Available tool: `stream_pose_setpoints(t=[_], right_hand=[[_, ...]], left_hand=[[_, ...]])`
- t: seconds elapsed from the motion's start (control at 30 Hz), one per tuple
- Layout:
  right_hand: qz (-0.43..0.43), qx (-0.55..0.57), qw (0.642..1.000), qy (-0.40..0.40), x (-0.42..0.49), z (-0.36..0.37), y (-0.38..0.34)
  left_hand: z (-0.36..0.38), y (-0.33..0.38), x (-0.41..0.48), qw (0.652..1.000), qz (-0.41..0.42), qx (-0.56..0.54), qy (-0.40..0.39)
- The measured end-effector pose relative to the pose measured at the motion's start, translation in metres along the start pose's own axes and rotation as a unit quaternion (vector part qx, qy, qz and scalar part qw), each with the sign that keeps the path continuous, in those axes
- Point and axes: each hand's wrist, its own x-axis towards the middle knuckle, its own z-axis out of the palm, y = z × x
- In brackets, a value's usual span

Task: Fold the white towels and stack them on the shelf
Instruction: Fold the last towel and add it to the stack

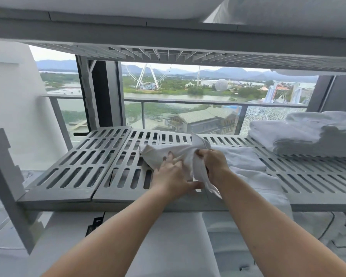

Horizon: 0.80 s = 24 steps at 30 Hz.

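Slotted grey shelf (76, 168) is running across the view. At mid-shelf the left hand (173, 176) is pressing down on a crumpled small white towel (162, 151), fingers straight and spread, thumb lying along the front edge. The right hand (214, 164) is gripping a bunched part of the same towel, fingers curled round it, one corner hanging below the fist. A larger white towel (244, 159) is lying flat just to the right, draping over the shelf front. A stack of folded towels (300, 136) is resting at the far right.
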Motion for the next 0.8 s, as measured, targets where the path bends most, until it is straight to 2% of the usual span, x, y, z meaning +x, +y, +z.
stream_pose_setpoints(t=[0.03, 0.1, 0.17, 0.23, 0.33, 0.4, 0.47, 0.53, 0.57, 0.63, 0.8], right_hand=[[0.006, 0.002, 1.000, 0.000, 0.002, -0.001, 0.001], [0.005, 0.004, 1.000, -0.009, 0.001, -0.002, 0.004], [-0.017, 0.001, 1.000, -0.021, -0.001, -0.001, 0.006], [-0.061, -0.007, 0.998, -0.032, -0.004, -0.002, 0.007], [-0.154, -0.060, 0.984, -0.072, -0.016, -0.006, 0.009], [-0.213, -0.140, 0.956, -0.147, -0.026, -0.007, 0.016], [-0.251, -0.284, 0.895, -0.235, -0.037, -0.007, 0.024], [-0.295, -0.401, 0.823, -0.273, -0.044, -0.007, 0.028], [-0.311, -0.426, 0.802, -0.281, -0.048, -0.007, 0.027], [-0.322, -0.447, 0.783, -0.291, -0.055, -0.005, 0.021], [-0.298, -0.497, 0.775, -0.251, -0.061, 0.013, 0.015]], left_hand=[[0.004, 0.001, -0.001, 1.000, -0.002, 0.025, 0.001], [0.011, 0.002, -0.005, 0.997, 0.006, 0.049, 0.066], [0.008, 0.002, -0.012, 0.989, 0.012, -0.020, 0.147], [-0.007, -0.004, -0.020, 0.980, 0.020, -0.065, 0.185], [-0.038, -0.024, -0.032, 0.973, 0.031, -0.042, 0.225], [-0.057, -0.042, -0.042, 0.979, 0.057, -0.029, 0.196], [-0.065, -0.058, -0.057, 0.992, 0.075, -0.016, 0.103], [-0.067, -0.074, -0.072, 0.997, 0.064, 0.000, 0.034], [-0.068, -0.082, -0.078, 0.998, 0.051, -0.005, 0.026], [-0.071, -0.095, -0.089, 0.999, 0.019, -0.023, 0.032], [-0.080, -0.110, -0.088, 0.997, -0.030, -0.018, 0.068]])
